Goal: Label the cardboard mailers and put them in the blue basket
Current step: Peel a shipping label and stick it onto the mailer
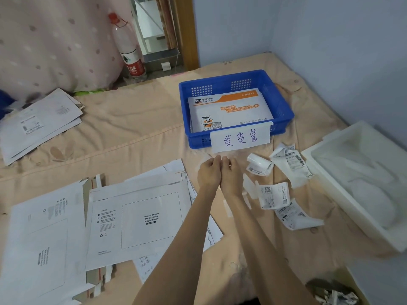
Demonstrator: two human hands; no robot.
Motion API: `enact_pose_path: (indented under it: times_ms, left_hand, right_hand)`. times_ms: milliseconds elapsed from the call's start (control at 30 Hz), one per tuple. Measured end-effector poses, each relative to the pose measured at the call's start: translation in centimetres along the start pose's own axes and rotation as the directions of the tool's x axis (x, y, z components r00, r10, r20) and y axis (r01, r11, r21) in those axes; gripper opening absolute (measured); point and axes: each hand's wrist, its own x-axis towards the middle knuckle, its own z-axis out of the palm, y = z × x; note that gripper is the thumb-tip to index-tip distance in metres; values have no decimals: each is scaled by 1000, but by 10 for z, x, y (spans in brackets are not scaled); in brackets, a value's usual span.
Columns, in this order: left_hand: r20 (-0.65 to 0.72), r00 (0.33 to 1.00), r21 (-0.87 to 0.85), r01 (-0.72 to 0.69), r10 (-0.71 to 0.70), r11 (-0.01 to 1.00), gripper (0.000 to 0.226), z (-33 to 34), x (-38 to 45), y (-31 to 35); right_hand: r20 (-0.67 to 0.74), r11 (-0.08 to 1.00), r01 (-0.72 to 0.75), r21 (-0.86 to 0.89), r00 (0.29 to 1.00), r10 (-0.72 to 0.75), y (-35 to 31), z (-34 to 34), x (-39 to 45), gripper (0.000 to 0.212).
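The blue basket (pixel 284 111) stands on the bed ahead, with a handwritten paper sign on its front wall. An orange-and-white printed mailer (pixel 229 111) lies flat inside it. My left hand (pixel 209 173) and my right hand (pixel 231 176) meet fingertip to fingertip just in front of the basket, pinching a small pale slip (pixel 206 156) that is blurred. Blank white cardboard mailers (pixel 141 219) lie spread at the lower left. Loose printed labels (pixel 286 190) curl on the bed right of my hands.
A white foam tray (pixel 343 179) sits at the right by the wall. Another pile of labelled mailers (pixel 39 124) lies far left. A water bottle (pixel 130 51) stands at the back. A cardboard box with paper scraps (pixel 334 296) is at the bottom right.
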Motion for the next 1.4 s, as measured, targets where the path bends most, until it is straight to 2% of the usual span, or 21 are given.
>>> enact_pose_path:
  times_ms: [67,167,300,433,500,667,900,1100,1233,1400]
  left_hand:
    - [-13,1000,-44,3,-3,999,39,1,-1,0]
    - [-16,998,-139,55,-58,989,33,1,-3,-1]
    - [-49,992,-263,98,-115,960,30,3,-7,-2]
    - [-109,983,-372,99,-149,923,38,4,-13,-3]
    - [-151,979,-388,71,-140,919,41,5,-13,-4]
    - [-372,928,-247,-60,-37,967,47,7,-14,-4]
    - [-485,873,-184,-37,-58,982,49,3,-16,-1]
    - [-480,871,-221,-2,-107,975,48,0,-15,-7]
    - [-364,901,-366,95,-237,926,42,-5,-9,-11]
    - [-292,913,-423,142,-283,895,33,-21,-5,-15]
  right_hand:
    - [90,979,-110,170,991,95,-1,1,2,30]
    - [198,948,-196,250,969,149,-6,-3,2,26]
    - [229,915,-254,313,955,186,-9,-5,2,27]
    - [155,857,-324,402,946,285,-12,1,-2,25]
    - [121,848,-313,429,950,289,-15,1,-5,26]
    - [-18,893,-198,404,974,224,-16,1,-9,28]
    - [-156,921,-154,357,963,221,-12,3,-9,32]
    - [-203,927,-184,327,944,259,-5,5,-8,28]
    - [-148,878,-266,399,926,348,-7,9,-9,33]
    - [-78,824,-338,455,907,415,-1,8,-5,33]
